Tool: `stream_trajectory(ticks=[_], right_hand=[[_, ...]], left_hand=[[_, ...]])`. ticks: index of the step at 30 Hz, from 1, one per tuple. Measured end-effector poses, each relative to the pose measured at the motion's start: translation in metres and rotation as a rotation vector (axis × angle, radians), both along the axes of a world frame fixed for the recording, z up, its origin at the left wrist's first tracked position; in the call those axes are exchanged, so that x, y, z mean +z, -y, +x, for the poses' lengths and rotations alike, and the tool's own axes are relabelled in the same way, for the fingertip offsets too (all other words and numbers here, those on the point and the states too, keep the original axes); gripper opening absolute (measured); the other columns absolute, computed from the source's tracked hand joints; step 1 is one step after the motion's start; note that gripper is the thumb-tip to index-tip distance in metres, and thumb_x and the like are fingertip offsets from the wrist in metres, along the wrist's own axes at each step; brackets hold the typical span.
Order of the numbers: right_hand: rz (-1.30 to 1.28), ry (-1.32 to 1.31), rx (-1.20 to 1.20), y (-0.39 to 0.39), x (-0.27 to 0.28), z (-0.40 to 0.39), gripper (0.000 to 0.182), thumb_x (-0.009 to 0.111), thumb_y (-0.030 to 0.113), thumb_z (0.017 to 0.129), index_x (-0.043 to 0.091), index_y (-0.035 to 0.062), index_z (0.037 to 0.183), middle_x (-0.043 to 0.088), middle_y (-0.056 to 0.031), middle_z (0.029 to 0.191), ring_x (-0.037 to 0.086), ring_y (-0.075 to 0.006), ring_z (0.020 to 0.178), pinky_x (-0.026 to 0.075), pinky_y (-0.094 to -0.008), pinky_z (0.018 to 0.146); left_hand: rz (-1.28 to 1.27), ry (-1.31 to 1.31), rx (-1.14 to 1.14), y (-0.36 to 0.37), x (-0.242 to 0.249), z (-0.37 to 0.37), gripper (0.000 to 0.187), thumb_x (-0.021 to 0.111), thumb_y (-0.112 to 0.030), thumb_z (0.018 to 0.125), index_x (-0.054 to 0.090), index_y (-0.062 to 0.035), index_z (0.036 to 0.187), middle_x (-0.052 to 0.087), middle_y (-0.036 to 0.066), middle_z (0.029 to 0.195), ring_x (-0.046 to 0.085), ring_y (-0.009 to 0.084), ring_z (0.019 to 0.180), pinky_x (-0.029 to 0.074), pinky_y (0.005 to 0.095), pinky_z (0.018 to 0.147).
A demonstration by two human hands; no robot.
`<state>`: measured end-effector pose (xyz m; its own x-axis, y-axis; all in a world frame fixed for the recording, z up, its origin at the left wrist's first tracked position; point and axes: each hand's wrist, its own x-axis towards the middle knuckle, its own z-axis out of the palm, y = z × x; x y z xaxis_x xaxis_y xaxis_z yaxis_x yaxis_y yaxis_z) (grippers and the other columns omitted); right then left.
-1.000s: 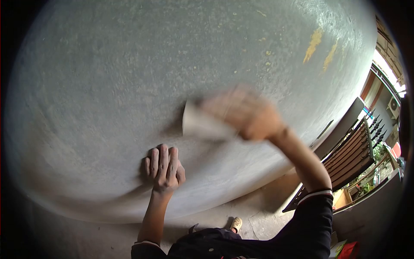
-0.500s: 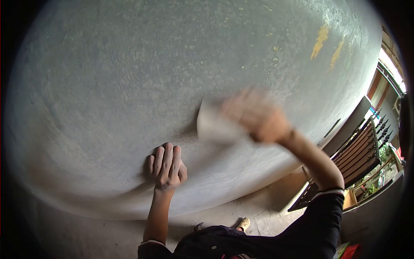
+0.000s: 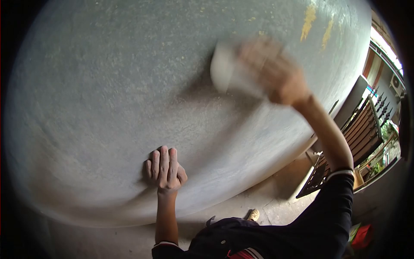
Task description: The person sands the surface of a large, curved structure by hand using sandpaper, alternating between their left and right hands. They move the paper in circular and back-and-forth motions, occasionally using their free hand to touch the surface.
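Note:
A grey wall, bowed by the wide lens, fills most of the head view, with scuffs and light specks on it. My left hand lies on its lower part, fingers stretched upward and holding nothing. Higher up and to the right, my right hand is smeared by motion. It holds a pale sheet, perhaps sandpaper, against the wall. The sheet's left side sticks out beyond the fingers and casts a shadow; the rest is hidden under the hand.
Yellow patches mark the wall at upper right. A dark slatted gate with spiked tops stands to the right. Below are the concrete floor, a light clog on my foot, and a red item at lower right.
My right hand has moved up the wall with the pale sheet, and slightly to the right. My left hand stays pressed on nearly the same spot. The view has shifted a little.

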<state>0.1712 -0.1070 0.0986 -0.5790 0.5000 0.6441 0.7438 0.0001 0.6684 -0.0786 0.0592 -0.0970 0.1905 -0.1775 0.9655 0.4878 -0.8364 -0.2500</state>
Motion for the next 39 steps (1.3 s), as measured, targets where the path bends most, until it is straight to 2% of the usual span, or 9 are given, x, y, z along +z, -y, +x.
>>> stream_trajectory(ticks=[3,7,13,16,19,23,30,33,39], right_hand=[[0.285,-0.238,0.051,-0.02,-0.029,0.01,0.054,0.058,0.012,0.077,0.044,0.0093,0.13,0.043,-0.0106,0.133,0.039,-0.0199,0.125,0.024,-0.038,0.108],[-0.412,0.129,0.074,0.002,-0.118,0.006,0.047,0.054,0.018,0.082,0.046,0.0156,0.128,0.044,0.0021,0.133,0.044,-0.0182,0.121,0.033,-0.0328,0.104],[0.482,-0.429,0.002,0.001,-0.074,0.014,0.051,0.06,0.013,0.077,0.046,0.0063,0.126,0.041,-0.0112,0.135,0.036,-0.0235,0.127,0.027,-0.0374,0.106],[-0.38,-0.304,0.133,0.009,-0.169,-0.009,0.043,0.042,0.02,0.09,0.039,0.0143,0.133,0.039,0.0016,0.137,0.034,-0.0135,0.128,0.027,-0.0342,0.107],[-0.102,0.02,0.006,0.024,-0.144,0.026,0.04,0.044,0.023,0.09,0.045,0.013,0.128,0.046,-0.0001,0.131,0.044,-0.015,0.121,0.034,-0.0325,0.103],[0.34,-1.032,-0.01,0.044,-0.103,0.06,0.037,0.043,0.021,0.088,0.051,0.0078,0.122,0.047,-0.0118,0.129,0.043,-0.0258,0.121,0.035,-0.0366,0.103],[0.167,-0.266,0.061,0.051,-0.114,0.07,0.052,0.067,0.015,0.072,0.051,0.0089,0.122,0.05,-0.0069,0.127,0.044,-0.0223,0.122,0.038,-0.0382,0.1],[0.463,-0.733,-0.102,0.066,-0.083,0.097,0.039,0.052,0.015,0.084,0.05,0.0044,0.122,0.051,-0.0134,0.125,0.044,-0.0308,0.12,0.034,-0.0424,0.102],[0.039,0.086,0.159,0.049,-0.12,0.099,0.039,0.047,0.016,0.088,0.047,0.0121,0.127,0.044,-0.0006,0.133,0.042,-0.0195,0.123,0.037,-0.0318,0.101]], left_hand=[[0.006,-0.03,-0.014,0.0,0.001,0.009,0.037,0.037,-0.006,0.083,0.058,0.005,0.111,0.052,0.02,0.122,0.04,0.033,0.123,0.021,0.0441,0.107],[-0.019,-0.072,-0.041,0.005,0.001,0.002,0.038,0.036,-0.005,0.082,0.058,0.0053,0.11,0.052,0.02,0.122,0.041,0.0332,0.123,0.021,0.0434,0.107],[-0.03,-0.025,-0.001,0.003,0.001,0.004,0.037,0.035,-0.006,0.084,0.057,0.0062,0.111,0.053,0.022,0.12,0.042,0.0333,0.122,0.022,0.0429,0.106],[-0.017,-0.031,-0.004,0.002,0.0,0.0,0.036,0.035,-0.007,0.086,0.057,0.0063,0.112,0.052,0.022,0.12,0.042,0.0339,0.121,0.023,0.044,0.106],[-0.011,-0.062,0.036,0.004,0.0,-0.004,0.036,0.035,-0.007,0.086,0.057,0.0064,0.111,0.052,0.023,0.12,0.042,0.0351,0.121,0.023,0.0451,0.106],[-0.025,-0.06,0.055,0.011,-0.002,0.003,0.036,0.035,-0.008,0.087,0.056,0.0086,0.111,0.05,0.025,0.121,0.041,0.0365,0.122,0.023,0.0463,0.105],[-0.226,0.154,0.075,0.034,0.002,0.036,0.044,0.033,-0.017,0.091,0.044,0.013,0.121,0.037,0.029,0.132,0.029,0.042,0.128,0.015,0.0495,0.106],[-0.172,0.116,0.218,0.037,0.009,0.041,0.046,0.031,-0.017,0.091,0.037,0.0124,0.126,0.032,0.03,0.135,0.026,0.0428,0.129,0.014,0.0505,0.106],[-0.192,0.078,0.302,0.044,0.01,0.046,0.05,0.029,-0.021,0.093,0.03,0.0107,0.131,0.025,0.03,0.138,0.023,0.0438,0.129,0.014,0.0529,0.105]])
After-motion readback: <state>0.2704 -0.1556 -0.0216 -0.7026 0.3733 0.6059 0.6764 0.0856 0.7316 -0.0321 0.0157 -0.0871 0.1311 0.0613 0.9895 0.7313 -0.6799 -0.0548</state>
